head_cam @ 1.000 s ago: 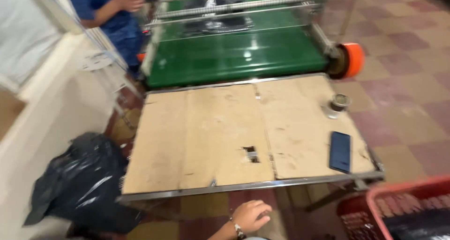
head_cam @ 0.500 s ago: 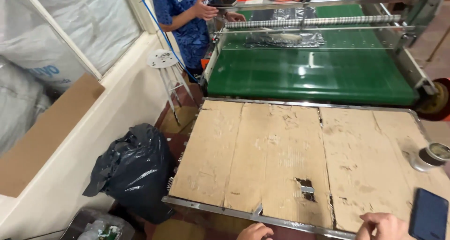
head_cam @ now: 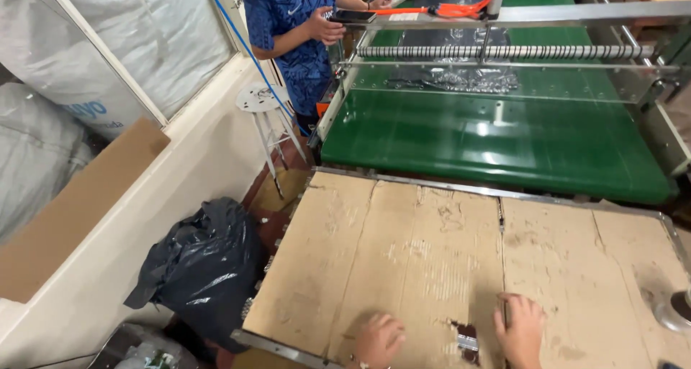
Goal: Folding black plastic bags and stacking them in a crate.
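Note:
My left hand (head_cam: 378, 340) rests on the worn cardboard sheet (head_cam: 403, 261) that covers a metal-framed table, near its front edge, fingers curled loosely and nothing in them. My right hand (head_cam: 520, 329) lies flat on the same cardboard, just right of a torn hole (head_cam: 466, 334) in the sheet. Both hands are cut off by the bottom of the view.
Past the table runs a green conveyor belt (head_cam: 504, 135) under a roller, with clear plastic film (head_cam: 453, 79) on it. Another person in a blue shirt (head_cam: 291, 30) stands at its far left holding a phone. A black rubbish bag (head_cam: 198, 268) and a white stool (head_cam: 259, 99) are at the left.
The view has swung left and closer to the table. Both my hands have moved up onto the cardboard. The dark phone at the table's right has left the view.

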